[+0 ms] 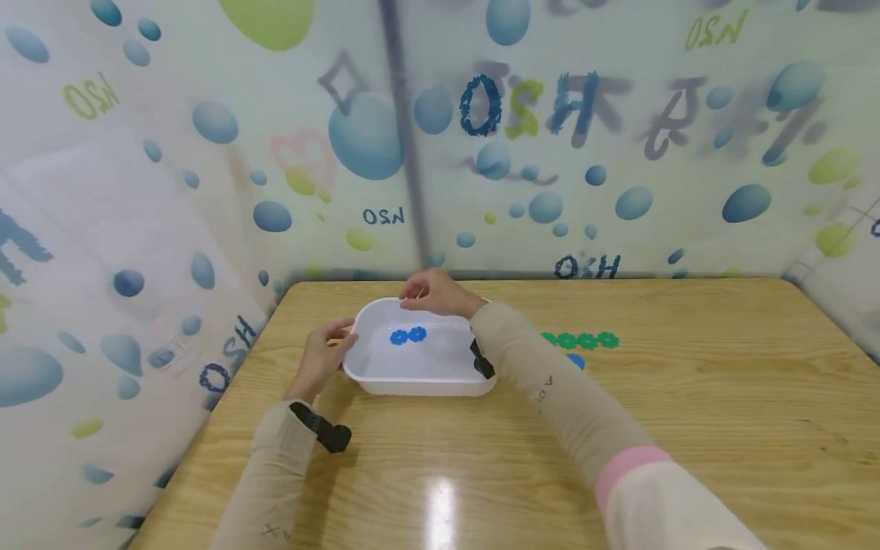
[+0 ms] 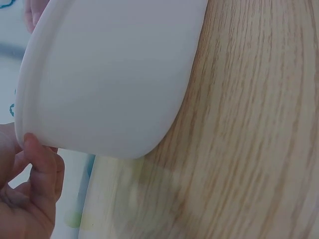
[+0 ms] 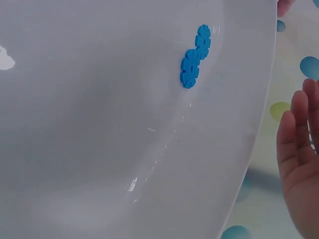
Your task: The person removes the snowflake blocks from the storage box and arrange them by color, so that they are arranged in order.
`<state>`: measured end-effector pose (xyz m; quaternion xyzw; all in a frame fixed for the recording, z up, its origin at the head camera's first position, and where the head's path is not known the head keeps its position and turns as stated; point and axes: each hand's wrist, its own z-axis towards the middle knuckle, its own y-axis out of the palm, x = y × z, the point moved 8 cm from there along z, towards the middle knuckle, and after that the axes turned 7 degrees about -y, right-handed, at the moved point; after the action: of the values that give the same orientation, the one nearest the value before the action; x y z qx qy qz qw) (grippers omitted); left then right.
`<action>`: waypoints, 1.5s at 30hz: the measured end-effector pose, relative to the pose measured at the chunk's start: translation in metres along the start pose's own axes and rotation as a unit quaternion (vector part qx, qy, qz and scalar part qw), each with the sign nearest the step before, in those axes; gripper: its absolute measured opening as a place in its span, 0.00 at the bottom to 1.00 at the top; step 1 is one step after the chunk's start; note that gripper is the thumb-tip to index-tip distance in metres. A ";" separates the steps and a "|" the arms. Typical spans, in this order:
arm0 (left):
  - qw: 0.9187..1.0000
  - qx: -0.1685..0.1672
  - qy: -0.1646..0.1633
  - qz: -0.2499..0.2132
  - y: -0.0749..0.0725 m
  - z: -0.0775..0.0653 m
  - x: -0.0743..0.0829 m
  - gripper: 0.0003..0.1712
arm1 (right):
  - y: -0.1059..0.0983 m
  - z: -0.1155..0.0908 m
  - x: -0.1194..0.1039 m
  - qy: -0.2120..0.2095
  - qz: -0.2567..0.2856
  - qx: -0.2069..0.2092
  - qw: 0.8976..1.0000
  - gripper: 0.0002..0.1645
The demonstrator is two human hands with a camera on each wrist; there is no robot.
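Observation:
A white plastic tub stands on the table, its inside visible in the head view. My left hand pinches its left rim; the left wrist view shows fingers against the rim and the tub's outer wall. Inside lie two blue flower-shaped discs, touching end to end. Over the tub's far rim is my right hand, fingers loosely bent and holding nothing. In the right wrist view that hand appears apart from the rim, with its fingers extended.
Right of the tub, a row of several green flower-shaped discs lies on the wooden table, partly behind my right forearm. A blue disc is just below that row, also partly covered. A patterned curtain rises behind the table.

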<state>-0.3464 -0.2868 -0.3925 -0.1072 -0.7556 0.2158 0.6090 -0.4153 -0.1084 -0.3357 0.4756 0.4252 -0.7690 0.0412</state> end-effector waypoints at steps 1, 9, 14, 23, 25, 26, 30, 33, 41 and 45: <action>1.000 -0.001 0.001 0.003 0.000 0.000 0.000 0.23 | 0.001 0.001 0.001 -0.002 0.001 -0.002 1.000 0.12; 1.000 -0.003 0.007 0.008 -0.004 0.003 0.002 0.23 | 0.004 0.008 0.006 -0.004 0.011 0.001 1.000 0.13; 1.000 -0.005 -0.002 0.002 -0.001 0.004 -0.002 0.23 | 0.012 0.005 0.019 0.029 0.021 -0.023 0.999 0.12; 1.000 -0.001 0.023 0.005 0.001 0.002 0.003 0.22 | 0.034 -0.001 0.040 0.088 0.029 -0.096 0.991 0.16; 1.000 -0.003 0.028 0.005 0.002 0.001 0.004 0.22 | 0.035 -0.002 0.043 0.094 0.025 -0.099 0.990 0.16; 1.000 -0.003 0.029 0.006 0.002 0.000 0.004 0.22 | 0.037 -0.002 0.045 0.095 0.022 -0.102 0.990 0.17; 1.000 -0.004 0.025 0.010 0.002 0.000 0.003 0.22 | 0.044 -0.001 0.053 0.094 0.007 -0.124 0.988 0.19; 1.000 -0.002 0.017 0.016 0.001 -0.001 0.002 0.22 | 0.049 -0.002 0.060 0.097 -0.011 -0.144 0.985 0.22; 1.000 -0.001 0.011 0.020 0.001 0.000 0.000 0.22 | 0.052 -0.005 0.061 0.109 -0.017 -0.149 0.983 0.24; 1.000 0.003 0.006 0.024 0.001 0.001 0.000 0.22 | 0.053 -0.004 0.063 0.106 -0.008 -0.142 0.984 0.22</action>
<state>-0.3471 -0.2863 -0.3925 -0.1250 -0.7487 0.2320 0.6083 -0.4225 -0.1179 -0.4177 0.5402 0.5357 -0.6464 0.0574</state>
